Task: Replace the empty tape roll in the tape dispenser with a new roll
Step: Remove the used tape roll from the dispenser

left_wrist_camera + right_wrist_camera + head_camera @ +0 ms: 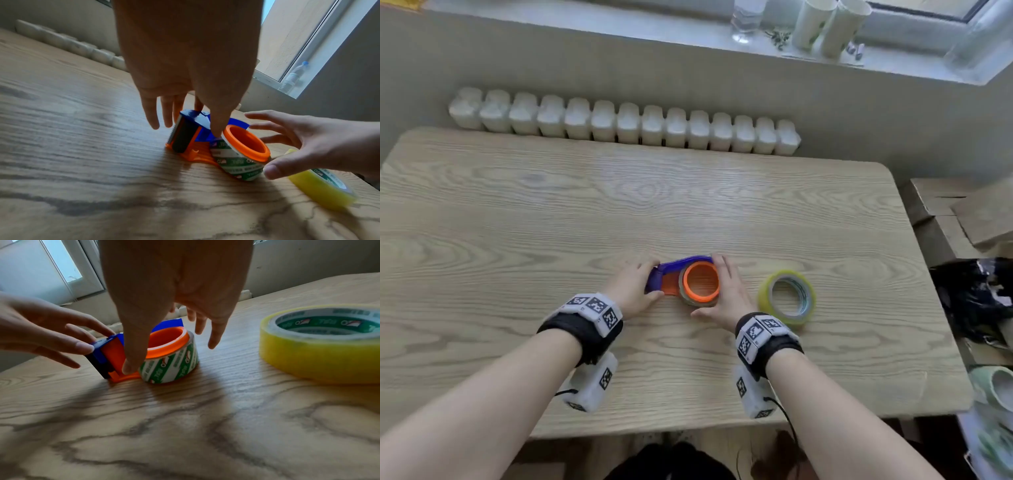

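A blue and orange tape dispenser (pixel 671 270) (pixel 202 125) (pixel 111 352) lies flat on the wooden table (pixel 551 222). Around its orange hub sits the empty core (pixel 682 289) (pixel 236 164) (pixel 172 366), printed green and white. My left hand (pixel 655 279) (pixel 191 128) pinches the blue cutter end between thumb and fingers. My right hand (pixel 707 284) (pixel 171 356) is spread around the core, thumb at its near side, fingers past its far side and apart from it. The new yellow roll (pixel 765 294) (pixel 320 190) (pixel 316 360) lies flat just right of my right hand.
A white radiator (pixel 619 123) runs behind the table's far edge. The window sill above it holds paper cups (pixel 825 27) and a bottle (pixel 748 17). Cardboard boxes (pixel 962 219) and a black bag (pixel 976 294) crowd the floor at the table's right edge.
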A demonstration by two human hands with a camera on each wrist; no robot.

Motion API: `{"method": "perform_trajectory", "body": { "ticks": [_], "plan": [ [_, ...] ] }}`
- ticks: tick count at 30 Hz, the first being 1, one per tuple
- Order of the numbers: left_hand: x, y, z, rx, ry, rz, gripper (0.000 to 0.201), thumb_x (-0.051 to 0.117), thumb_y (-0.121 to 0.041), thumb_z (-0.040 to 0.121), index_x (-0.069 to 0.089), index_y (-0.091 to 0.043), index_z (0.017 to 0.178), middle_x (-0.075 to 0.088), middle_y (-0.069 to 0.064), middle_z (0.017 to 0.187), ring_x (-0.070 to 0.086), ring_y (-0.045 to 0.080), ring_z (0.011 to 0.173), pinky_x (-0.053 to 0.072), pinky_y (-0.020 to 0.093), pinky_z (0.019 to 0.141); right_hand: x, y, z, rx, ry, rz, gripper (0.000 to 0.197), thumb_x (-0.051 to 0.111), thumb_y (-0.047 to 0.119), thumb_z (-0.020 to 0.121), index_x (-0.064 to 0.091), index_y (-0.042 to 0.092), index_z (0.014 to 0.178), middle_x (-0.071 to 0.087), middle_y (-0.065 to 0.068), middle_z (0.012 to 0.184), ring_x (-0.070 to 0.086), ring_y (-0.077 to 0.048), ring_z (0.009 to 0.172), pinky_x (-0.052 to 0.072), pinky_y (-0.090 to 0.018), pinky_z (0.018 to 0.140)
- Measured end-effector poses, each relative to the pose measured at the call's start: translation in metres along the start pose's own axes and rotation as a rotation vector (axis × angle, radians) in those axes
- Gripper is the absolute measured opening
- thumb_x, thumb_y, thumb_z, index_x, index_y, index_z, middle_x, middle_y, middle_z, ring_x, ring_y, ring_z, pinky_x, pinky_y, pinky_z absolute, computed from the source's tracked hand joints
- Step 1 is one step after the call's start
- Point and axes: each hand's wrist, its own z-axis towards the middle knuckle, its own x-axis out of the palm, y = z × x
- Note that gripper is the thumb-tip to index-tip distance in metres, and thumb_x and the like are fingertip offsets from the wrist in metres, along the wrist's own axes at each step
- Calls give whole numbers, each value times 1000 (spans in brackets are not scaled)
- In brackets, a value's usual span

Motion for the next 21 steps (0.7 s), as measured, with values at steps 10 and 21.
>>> {"method": "perform_trajectory", "body": {
  "ticks": [10,21],
  "plan": [
    [13,10,10,-33,-63,-251,29,49,-20,93,55,-10,119,63,9,113,57,27,105,40,33,89,6,-6,17,-56,-14,10,103,80,6,59,23,17,144,34,-5,145,34,-16,135,27,-19,107],
    [-22,-9,-14,-142,-121,-684,16,50,-8,93,64,-11,99,66,8,85,62,20,77,49,10,66,-17,12,-11,-154,-120,40,94,79,7,53,34,14,136,45,-4,131,43,-16,123,35,-18,99]
  ]
}}
